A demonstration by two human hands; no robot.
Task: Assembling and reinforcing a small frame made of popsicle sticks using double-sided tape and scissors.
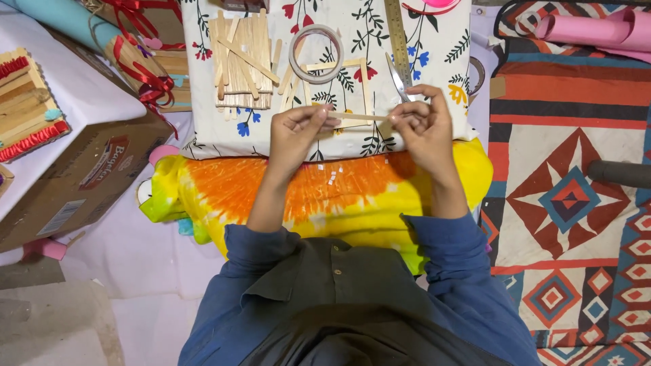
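Both hands gripped it: the wooden stick (357,116) lay level between the left hand (296,131) and right hand (420,125), each pinching one end, over the floral cloth (434,54)

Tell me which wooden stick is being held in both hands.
The single stick held level between the left hand and right hand. The others lie on the floral cloth: a pile and a square frame.

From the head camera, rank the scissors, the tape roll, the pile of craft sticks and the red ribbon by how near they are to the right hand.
From the right hand:
1. Scissors, just above it, touching or nearly so.
2. Tape roll, up and to the left.
3. Pile of craft sticks, farther left on the floral cloth.
4. Red ribbon, far left, off the cloth.
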